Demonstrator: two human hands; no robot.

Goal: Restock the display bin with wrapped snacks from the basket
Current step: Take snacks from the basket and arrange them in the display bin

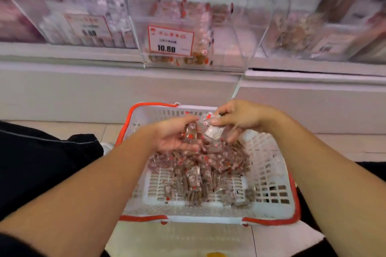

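Note:
A white plastic basket [269, 165] with red handles sits on the floor between my knees, holding a heap of brown wrapped snacks [194, 175] with red marks. My left hand [175, 135] is over the heap's far side, palm up, fingers curled round a bunch of snacks. My right hand [238, 119] is just beside it, gripping a clear-wrapped bunch of snacks between thumb and fingers. Straight ahead is the clear display bin [229, 33] with a red-framed 10.80 price tag [170, 40]; a few snacks lie at its bottom.
Neighbouring clear bins stand to the left [83, 19] and right [313, 27] on a white shelf ledge [104, 81]. My dark-clothed knees [41, 152] flank the basket. The tiled floor [188, 238] lies in front of it.

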